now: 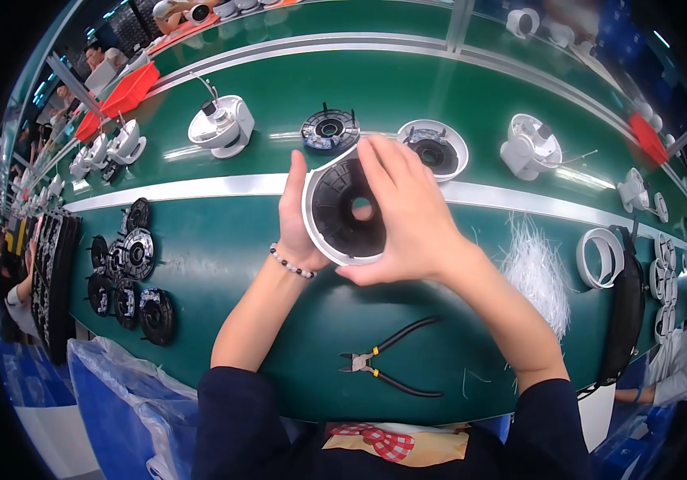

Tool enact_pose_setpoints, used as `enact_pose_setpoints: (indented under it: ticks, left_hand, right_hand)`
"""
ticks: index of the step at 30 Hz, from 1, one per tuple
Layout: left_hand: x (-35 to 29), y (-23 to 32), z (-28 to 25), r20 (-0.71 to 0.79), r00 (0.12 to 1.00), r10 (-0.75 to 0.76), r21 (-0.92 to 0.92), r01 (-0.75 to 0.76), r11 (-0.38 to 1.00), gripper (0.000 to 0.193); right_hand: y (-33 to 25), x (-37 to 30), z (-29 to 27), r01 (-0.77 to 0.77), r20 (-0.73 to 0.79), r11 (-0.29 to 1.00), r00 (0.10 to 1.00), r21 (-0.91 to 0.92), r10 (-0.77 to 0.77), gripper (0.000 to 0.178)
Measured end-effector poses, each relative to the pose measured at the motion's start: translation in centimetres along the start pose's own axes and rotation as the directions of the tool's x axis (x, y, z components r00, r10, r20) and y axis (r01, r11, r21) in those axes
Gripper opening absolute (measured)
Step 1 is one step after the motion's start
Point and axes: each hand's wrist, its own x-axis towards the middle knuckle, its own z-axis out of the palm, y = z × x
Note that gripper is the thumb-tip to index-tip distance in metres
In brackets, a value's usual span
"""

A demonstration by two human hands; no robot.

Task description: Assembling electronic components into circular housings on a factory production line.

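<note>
Both hands hold a round white housing (pixel 331 212) above the near side of the green bench, with a black ribbed part seated inside and a hole at its centre. My left hand (pixel 297 220) supports its left side, thumb up along the rim. Across the right side, my right hand (pixel 411 204) wraps over it, fingers on the top edge and thumb at the bottom. Below them lies a pair of diagonal cutters (pixel 362 362), black-handled, jaws pointing left. Beyond the hands sit a black ring with a circuit board (pixel 330 128) and a white shell with a black insert (pixel 437 150).
Several black discs with circuit boards (pixel 137 254) lie at left. A heap of clear plastic strips (pixel 537 272) is beside my right arm, with a white ring (pixel 599 258) farther right. White camera-like units (pixel 222 126) stand on the far strip. Co-workers are at both sides.
</note>
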Motion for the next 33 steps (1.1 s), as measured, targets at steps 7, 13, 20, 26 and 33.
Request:
enact_pose_setpoints:
  ticks: [7, 13, 20, 26, 33]
  left_hand:
    - [-1.3, 1.0, -0.5, 0.099, 0.991, -0.088, 0.046, 0.083, 0.995, 0.053]
    - [-1.5, 1.7, 0.2, 0.083, 0.996, -0.043, 0.25, 0.021, 0.968, 0.047]
    - [-2.1, 2.2, 0.0, 0.187, 0.967, 0.171, 0.165, -0.202, 0.965, 0.059]
    - [-2.2, 3.0, -0.3, 0.04, 0.995, 0.091, 0.199, -0.097, 0.975, 0.05]
    - [-2.0, 3.6, -1.1, 0.296, 0.954, -0.049, -0.034, 0.062, 0.997, 0.071]
  right_hand:
    - [0.2, -0.4, 0.9, 0.077, -0.011, 0.997, 0.997, 0.029, -0.076, 0.115]
    - [0.2, -0.8, 2.7, 0.118, -0.187, 0.992, 0.976, 0.044, -0.108, 0.118]
    - [-2.1, 0.4, 4.1, -0.051, -0.299, 0.996, 0.951, 0.08, 0.073, 0.118]
    - [-1.6, 1.1, 2.6, 0.064, -0.19, 0.997, 0.98, 0.034, -0.057, 0.114]
    - [-2.6, 1.8, 1.1, 0.17, -0.175, 0.985, 0.969, -0.026, -0.172, 0.111]
